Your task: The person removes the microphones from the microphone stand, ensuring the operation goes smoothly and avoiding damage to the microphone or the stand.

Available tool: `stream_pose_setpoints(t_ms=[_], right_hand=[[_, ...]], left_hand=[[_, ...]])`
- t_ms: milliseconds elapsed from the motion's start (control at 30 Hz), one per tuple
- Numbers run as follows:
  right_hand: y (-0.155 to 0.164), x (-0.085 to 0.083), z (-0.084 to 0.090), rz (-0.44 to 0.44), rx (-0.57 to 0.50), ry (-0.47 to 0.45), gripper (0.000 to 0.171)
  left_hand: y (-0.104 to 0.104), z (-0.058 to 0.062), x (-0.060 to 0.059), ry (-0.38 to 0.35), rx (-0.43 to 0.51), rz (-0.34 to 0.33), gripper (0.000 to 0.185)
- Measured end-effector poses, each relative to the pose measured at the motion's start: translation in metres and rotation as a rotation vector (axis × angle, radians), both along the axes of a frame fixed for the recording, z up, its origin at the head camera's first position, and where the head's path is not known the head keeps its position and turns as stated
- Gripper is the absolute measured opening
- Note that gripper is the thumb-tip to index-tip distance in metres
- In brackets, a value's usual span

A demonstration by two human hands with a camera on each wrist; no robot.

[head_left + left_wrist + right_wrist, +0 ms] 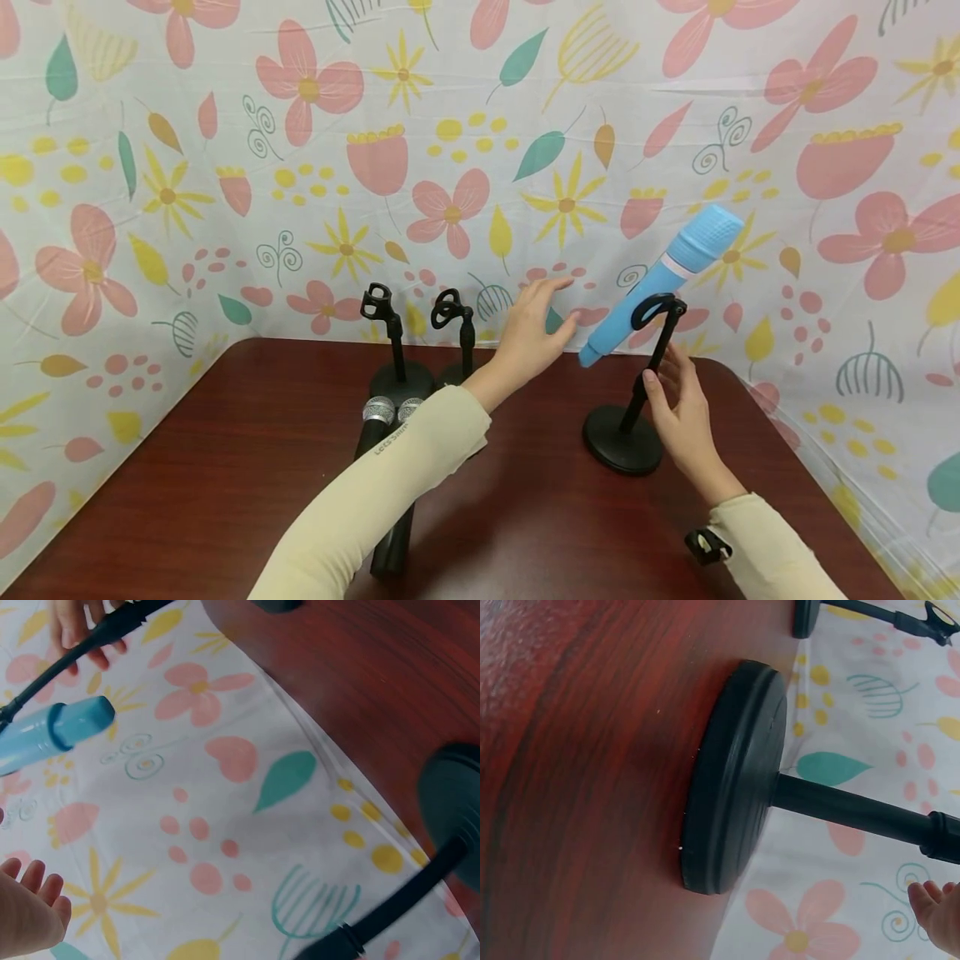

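Observation:
A light blue microphone (pixel 645 300) sits slanted in the clip of a black desktop microphone stand (pixel 624 442), its head up to the right. My right hand (pixel 682 417) holds this stand's pole, thumb on the near side and fingers behind it. In the right wrist view, fingertips (pixel 928 901) show beside the pole; the thumb is out of frame. Left of the blue microphone, my left hand (pixel 528 333) is raised with fingers apart, holding nothing. The left wrist view shows the microphone's tail end (pixel 86 720) a little away from the left fingers (pixel 51 891).
Two more black stands (pixel 401 379) (pixel 467 333) with bare clips stand at the table's back left. Before them lie two black microphones (pixel 372 429) with silver heads, partly hidden under my left sleeve. A flowered cloth (pixel 450 125) hangs behind the brown table (pixel 225 467).

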State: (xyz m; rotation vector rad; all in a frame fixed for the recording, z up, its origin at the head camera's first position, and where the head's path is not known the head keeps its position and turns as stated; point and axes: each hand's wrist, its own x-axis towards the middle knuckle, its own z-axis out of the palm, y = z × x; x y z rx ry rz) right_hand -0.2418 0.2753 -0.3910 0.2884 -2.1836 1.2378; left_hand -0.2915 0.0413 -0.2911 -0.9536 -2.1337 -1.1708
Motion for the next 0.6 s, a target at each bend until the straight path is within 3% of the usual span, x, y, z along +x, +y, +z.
stream_pose_setpoints(t_ms=[300,600], right_hand=[[0.004,-0.001,-0.01,0.013,0.01,-0.046,0.054],[-0.014,0.012,0.006,0.061,0.0,0.07,0.042]], left_hand=[[0.019,0.006,0.004,-0.06,0.024,-0.081,0.047],[0.029,0.007,0.005,-0.137,0.018,-0.145,0.048]])
